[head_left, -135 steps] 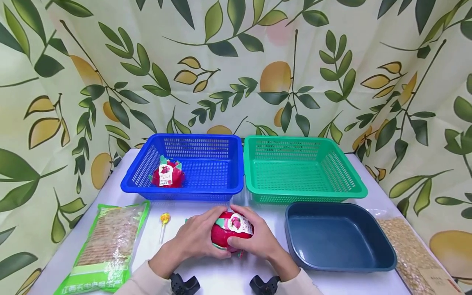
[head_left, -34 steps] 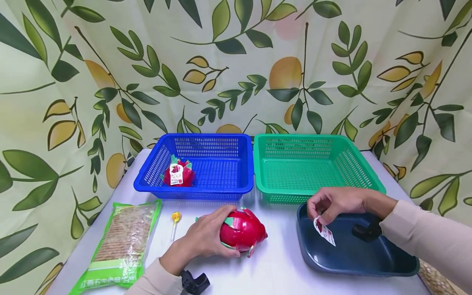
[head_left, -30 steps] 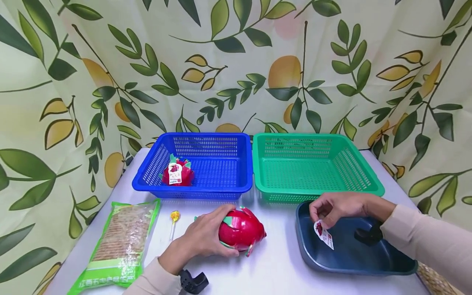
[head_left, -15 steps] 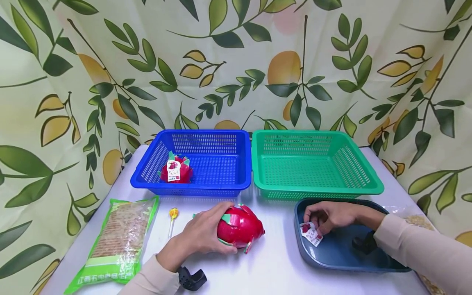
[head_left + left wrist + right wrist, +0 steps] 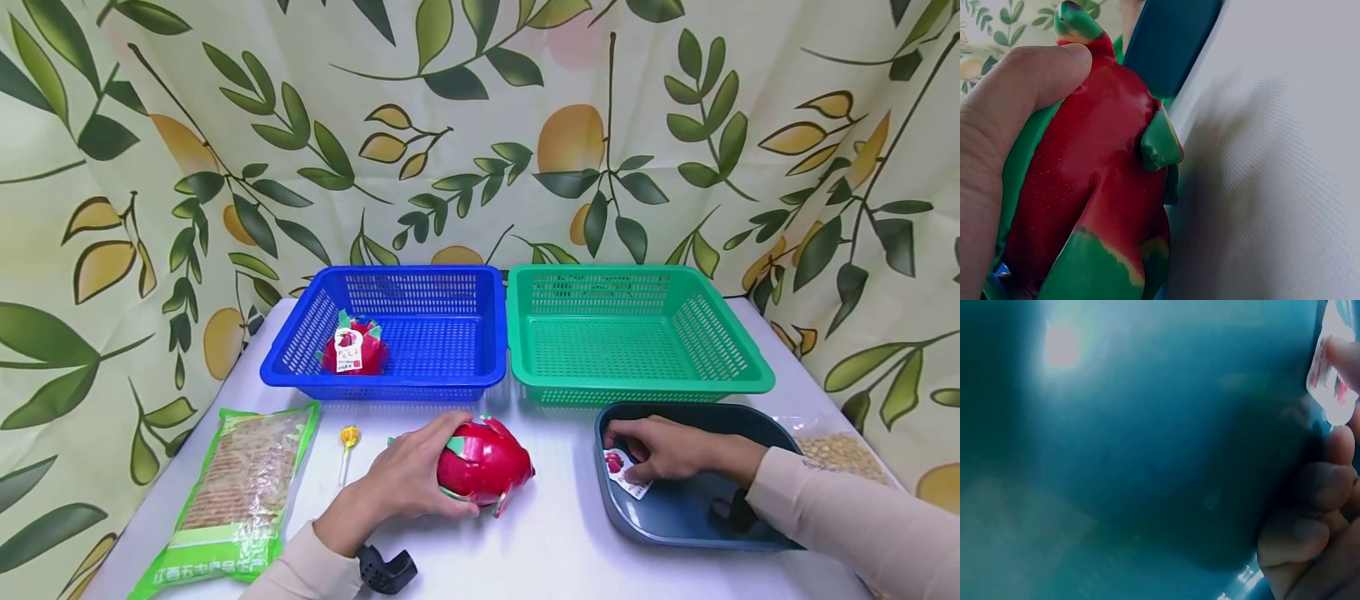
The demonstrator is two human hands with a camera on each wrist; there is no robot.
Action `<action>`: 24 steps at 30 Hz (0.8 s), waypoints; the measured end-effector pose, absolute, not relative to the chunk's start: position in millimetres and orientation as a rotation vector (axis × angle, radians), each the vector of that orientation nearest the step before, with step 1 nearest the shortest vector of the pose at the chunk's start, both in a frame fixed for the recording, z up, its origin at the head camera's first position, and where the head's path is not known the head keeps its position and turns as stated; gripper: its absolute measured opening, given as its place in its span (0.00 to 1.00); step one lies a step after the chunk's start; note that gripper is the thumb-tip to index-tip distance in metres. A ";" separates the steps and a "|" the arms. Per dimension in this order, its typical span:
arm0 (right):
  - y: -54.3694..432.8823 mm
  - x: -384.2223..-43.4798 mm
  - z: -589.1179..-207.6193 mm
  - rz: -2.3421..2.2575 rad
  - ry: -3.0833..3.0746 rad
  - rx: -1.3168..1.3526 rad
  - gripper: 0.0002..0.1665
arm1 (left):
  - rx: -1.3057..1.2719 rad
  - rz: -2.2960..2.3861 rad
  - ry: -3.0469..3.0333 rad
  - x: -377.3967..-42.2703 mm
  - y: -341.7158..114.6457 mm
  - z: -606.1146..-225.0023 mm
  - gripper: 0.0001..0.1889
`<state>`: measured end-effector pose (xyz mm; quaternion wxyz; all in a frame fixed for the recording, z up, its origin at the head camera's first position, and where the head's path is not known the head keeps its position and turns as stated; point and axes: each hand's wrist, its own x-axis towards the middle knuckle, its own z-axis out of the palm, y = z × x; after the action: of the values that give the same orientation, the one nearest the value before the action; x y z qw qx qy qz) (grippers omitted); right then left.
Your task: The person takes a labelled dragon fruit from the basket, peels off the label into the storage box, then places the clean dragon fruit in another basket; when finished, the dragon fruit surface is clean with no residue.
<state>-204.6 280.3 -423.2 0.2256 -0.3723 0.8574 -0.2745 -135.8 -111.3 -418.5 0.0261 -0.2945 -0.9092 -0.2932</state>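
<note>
One dragon fruit (image 5: 487,462) within curled left grip (image 5: 417,473), label (image 5: 617,467) within pinching right grip (image 5: 670,450).

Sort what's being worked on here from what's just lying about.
Likely in the job:
dragon fruit, held by the left hand
label, in the right hand
dark blue tub around that hand

Apparently lying about:
blue basket
labelled dragon fruit in it
green basket
lollipop
green-edged bag
clear bag

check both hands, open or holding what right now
Left hand: closed around the red dragon fruit.
Right hand: pinching the white label inside the dark blue tub.
</note>
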 end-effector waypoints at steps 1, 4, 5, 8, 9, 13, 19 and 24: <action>279.5 -204.2 -423.8 -0.744 2.381 -1.012 0.23 | -0.910 -0.906 -2.811 -135.8 -111.5 -418.4 0.50; 278.3 -202.8 -424.7 -0.728 2.404 -0.963 0.26 | -0.905 -0.904 -2.817 -135.9 -112.0 -418.8 0.50; 278.3 -202.4 -424.5 -0.726 2.404 -0.946 0.27 | -0.906 -0.901 -2.816 -135.9 -112.0 -419.0 0.50; 279.3 -200.3 -421.4 -0.732 2.385 -0.929 0.30 | -0.899 -0.898 -2.812 -135.5 -111.9 -420.0 0.50; 279.9 -199.2 -419.4 -0.731 2.378 -0.922 0.31 | -0.898 -0.896 -2.812 -135.3 -111.8 -420.3 0.50; 282.4 -192.1 -406.0 -0.746 2.365 -0.917 0.32 | -0.893 -0.885 -2.824 -134.6 -111.4 -420.9 0.50; 282.9 -180.6 -373.2 -0.763 2.404 -0.894 0.31 | -0.886 -0.868 -2.839 -134.4 -110.5 -420.4 0.50; 290.9 -172.6 -346.9 -0.765 2.511 -0.938 0.31 | -0.885 -0.859 -2.838 -133.8 -110.1 -420.2 0.50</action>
<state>-172.6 290.9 -346.9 0.1760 -0.3313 0.8868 -0.2700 -133.8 -110.1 -420.2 0.0234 -0.2859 -0.9169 -0.2775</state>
